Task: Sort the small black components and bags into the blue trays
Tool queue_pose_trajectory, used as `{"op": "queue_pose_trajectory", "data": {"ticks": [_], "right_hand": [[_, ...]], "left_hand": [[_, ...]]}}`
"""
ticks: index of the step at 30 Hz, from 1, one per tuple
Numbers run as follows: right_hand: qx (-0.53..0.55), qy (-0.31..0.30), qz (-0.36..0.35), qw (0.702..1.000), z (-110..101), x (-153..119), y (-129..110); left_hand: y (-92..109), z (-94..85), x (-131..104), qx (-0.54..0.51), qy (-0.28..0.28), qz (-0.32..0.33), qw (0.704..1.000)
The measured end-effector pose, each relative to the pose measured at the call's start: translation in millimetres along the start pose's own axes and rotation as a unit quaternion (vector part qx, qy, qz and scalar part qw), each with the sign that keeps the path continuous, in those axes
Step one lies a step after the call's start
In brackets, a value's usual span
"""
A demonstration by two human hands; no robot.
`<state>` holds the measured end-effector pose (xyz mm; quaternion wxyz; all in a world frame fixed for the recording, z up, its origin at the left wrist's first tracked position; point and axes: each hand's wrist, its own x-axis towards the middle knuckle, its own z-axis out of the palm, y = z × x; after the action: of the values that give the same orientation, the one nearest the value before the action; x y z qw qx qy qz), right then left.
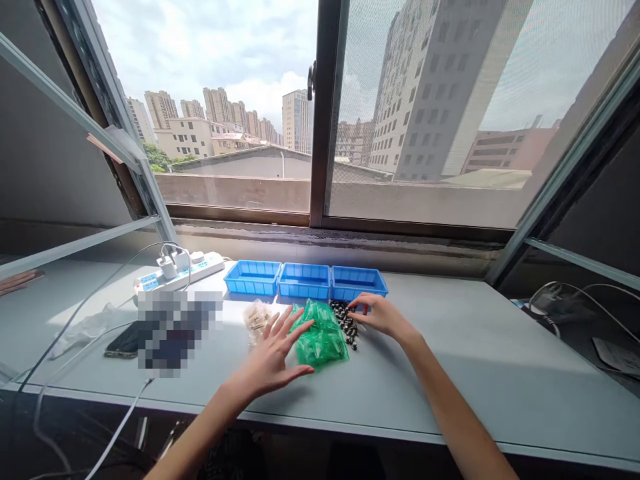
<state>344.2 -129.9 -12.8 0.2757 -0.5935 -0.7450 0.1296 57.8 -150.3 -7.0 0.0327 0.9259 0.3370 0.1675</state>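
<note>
My left hand (pixel 273 360) is open, its fingers spread over the left part of a heap of green plastic bags (pixel 323 340). Beside its fingertips lies a clear bag of small beige pieces (pixel 257 319). My right hand (pixel 384 316) reaches the pile of small, shiny black pieces (pixel 345 323) to the right of the green bags. Its fingertips are drawn together at the pile's edge; whatever may be between them is too small to make out. Behind the heap, a left blue tray (pixel 253 287), a middle blue tray (pixel 304 291) and a right blue tray (pixel 359 291) stand in a row.
A white power strip (pixel 207 267) with plugs and cables stands at the back left. Closer in are a phone (pixel 121 341) and a crumpled clear bag (pixel 83 332). Metal frame bars (pixel 527 220) flank the white table (pixel 450 347), with a window behind.
</note>
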Motion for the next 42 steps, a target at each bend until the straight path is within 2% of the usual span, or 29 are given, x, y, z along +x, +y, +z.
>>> {"op": "queue_pose_trajectory", "data": {"ticks": [2,6,10,14,17,19,21,24,26,29,32,37,42], "right_hand": [[0.003,-0.021,0.036,0.999,-5.2,-2.6,-0.3],[0.009,-0.052,0.063,0.997,-11.3,-5.3,-0.4],[0.001,-0.053,0.054,0.997,-9.0,-4.2,0.4],[0.02,-0.035,0.033,0.999,-4.5,-2.4,4.1],[0.027,-0.017,0.03,0.999,-3.1,-2.1,5.5],[0.03,-0.015,0.029,0.999,-3.3,-2.3,4.6],[0.035,-0.02,0.028,0.999,-3.9,-2.6,2.4],[0.061,-0.014,0.033,0.998,-4.5,-2.5,-1.2],[0.11,0.008,0.033,0.993,-4.3,-1.2,-3.3],[0.234,0.052,0.039,0.97,-3.7,2.5,-6.4],[0.367,0.076,0.058,0.925,-3.2,6.4,-11.1],[0.481,0.07,0.078,0.87,1.7,7.7,-22.3],[0.502,0.057,0.1,0.857,12.5,7.0,-30.0]], "left_hand": [[-2.6,8.8,-19.1,0.028,-0.002,-0.033,0.999],[-28.4,18.6,-41.0,0.054,0.005,-0.112,0.992],[-53.0,25.9,-37.2,0.072,0.03,-0.177,0.981],[-63.8,26.9,-19.8,0.079,0.037,-0.173,0.981],[-57.0,20.9,-5.7,0.099,0.072,-0.165,0.979],[-41.9,15.2,4.1,0.107,0.096,-0.141,0.979],[-19.4,10.0,16.2,0.097,0.102,-0.082,0.987],[14.8,7.2,42.0,0.058,0.076,0.05,0.994],[28.0,9.4,63.5,0.044,0.078,0.081,0.993],[28.2,16.6,92.7,0.036,0.121,0.051,0.991],[16.6,24.1,106.5,0.003,0.161,0.051,0.986],[5.2,30.7,96.2,-0.039,0.195,0.066,0.978],[4.5,30.0,88.2,-0.051,0.232,0.054,0.97]]}}
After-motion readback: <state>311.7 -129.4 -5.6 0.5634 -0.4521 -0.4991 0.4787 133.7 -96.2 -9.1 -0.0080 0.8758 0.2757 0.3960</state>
